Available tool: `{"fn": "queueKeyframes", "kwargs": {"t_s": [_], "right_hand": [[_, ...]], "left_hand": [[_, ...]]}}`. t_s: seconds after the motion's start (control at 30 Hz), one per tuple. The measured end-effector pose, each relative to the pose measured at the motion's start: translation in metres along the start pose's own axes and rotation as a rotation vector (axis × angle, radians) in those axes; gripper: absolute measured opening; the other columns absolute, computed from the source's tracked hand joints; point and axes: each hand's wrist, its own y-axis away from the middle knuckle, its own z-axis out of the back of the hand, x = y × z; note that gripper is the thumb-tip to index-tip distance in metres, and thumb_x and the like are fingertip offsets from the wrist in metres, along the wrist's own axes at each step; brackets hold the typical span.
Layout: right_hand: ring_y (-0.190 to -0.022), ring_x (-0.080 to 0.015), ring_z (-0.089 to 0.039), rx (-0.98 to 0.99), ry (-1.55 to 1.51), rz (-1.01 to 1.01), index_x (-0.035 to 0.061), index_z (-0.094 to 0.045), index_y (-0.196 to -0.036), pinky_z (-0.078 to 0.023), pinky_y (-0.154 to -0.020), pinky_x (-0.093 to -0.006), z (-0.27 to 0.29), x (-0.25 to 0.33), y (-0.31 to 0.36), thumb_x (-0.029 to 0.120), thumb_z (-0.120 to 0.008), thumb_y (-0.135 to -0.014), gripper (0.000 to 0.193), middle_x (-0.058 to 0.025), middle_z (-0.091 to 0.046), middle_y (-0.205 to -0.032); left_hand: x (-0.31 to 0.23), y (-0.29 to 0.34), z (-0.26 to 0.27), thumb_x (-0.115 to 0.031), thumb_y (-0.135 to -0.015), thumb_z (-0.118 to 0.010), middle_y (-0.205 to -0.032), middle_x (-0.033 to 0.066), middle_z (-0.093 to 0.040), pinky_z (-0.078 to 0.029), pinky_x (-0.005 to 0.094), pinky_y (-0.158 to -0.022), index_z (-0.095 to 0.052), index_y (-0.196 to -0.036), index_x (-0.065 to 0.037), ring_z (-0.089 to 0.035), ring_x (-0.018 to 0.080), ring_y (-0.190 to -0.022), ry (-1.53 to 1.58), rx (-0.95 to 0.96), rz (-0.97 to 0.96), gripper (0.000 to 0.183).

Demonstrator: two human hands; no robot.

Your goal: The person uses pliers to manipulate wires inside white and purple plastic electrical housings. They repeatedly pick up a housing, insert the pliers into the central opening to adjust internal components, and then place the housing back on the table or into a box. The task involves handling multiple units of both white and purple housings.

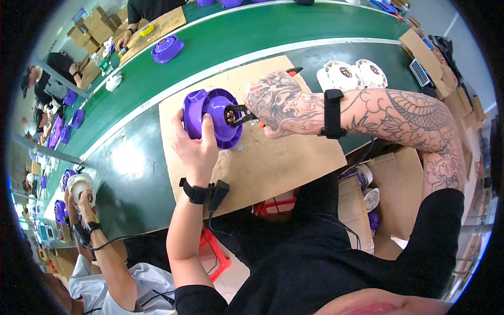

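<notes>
A round purple plastic housing [214, 100] is tilted on its side above the cardboard sheet [273, 168], its open face toward the right. My left hand [195, 152] grips it from the left and below, thumb on the rim. At its centre sits a small part with copper-coloured windings [230, 114]. My right hand [281, 105] is closed round a pair of pliers [243, 114], whose dark jaws reach that centre; an orange bit of handle shows below the fist. Whether the jaws pinch anything is too small to tell. Black straps circle both my wrists.
Two white housings [341, 76] stand on the table beyond my right forearm. A black-and-red tool end [295, 70] lies by the cardboard. Another purple housing [167, 49] rests on the green belt [220, 44]. An open carton [394, 199] holds parts. At left, a co-worker handles a white housing [80, 185].
</notes>
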Motion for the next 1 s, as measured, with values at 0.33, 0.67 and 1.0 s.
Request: {"fn": "queueKeyframes", "kwargs": {"t_s": [0.33, 0.67, 1.0], "right_hand": [[-0.081, -0.0349, -0.068, 0.009, -0.059, -0.012, 0.0012, -0.064, -0.094, -0.049, -0.077, -0.0461, -0.007, -0.004, 0.016, 0.02, -0.077, -0.059, 0.042, -0.0158, -0.064, -0.083], [-0.063, -0.021, -0.053, 0.28, -0.957, -0.298, 0.0046, -0.066, -0.085, -0.045, -0.059, -0.0367, -0.05, -0.039, 0.035, 0.037, -0.076, -0.07, 0.037, -0.0051, -0.048, -0.065], [-0.061, -0.011, -0.039, 0.591, -2.51, -0.118, 0.007, -0.054, -0.092, -0.035, -0.062, -0.0279, -0.122, -0.088, 0.029, 0.036, -0.065, -0.076, 0.035, 0.0017, -0.042, -0.071]], "left_hand": [[-0.001, -0.001, -0.001, -0.023, -0.091, -0.071, -0.103, 0.0229, -0.068, -0.052, 0.0397, -0.087, -0.059, -0.12, 0.007, -0.068, 0.0314, -0.094, -0.051, 0.064, -0.024, 0.044], [0.097, -0.028, 0.012, -0.031, -0.104, -0.053, -0.127, 0.0134, -0.069, -0.053, 0.0412, -0.104, -0.062, -0.129, -0.002, -0.068, 0.0265, -0.113, 0.867, 0.133, 0.916, 0.04], [0.001, -0.077, 0.04, -0.026, -0.106, -0.05, -0.114, 0.011, -0.074, -0.059, 0.0386, -0.094, -0.065, -0.118, -0.001, -0.072, 0.0209, -0.103, 0.84, 0.245, 0.804, 0.031]]}}
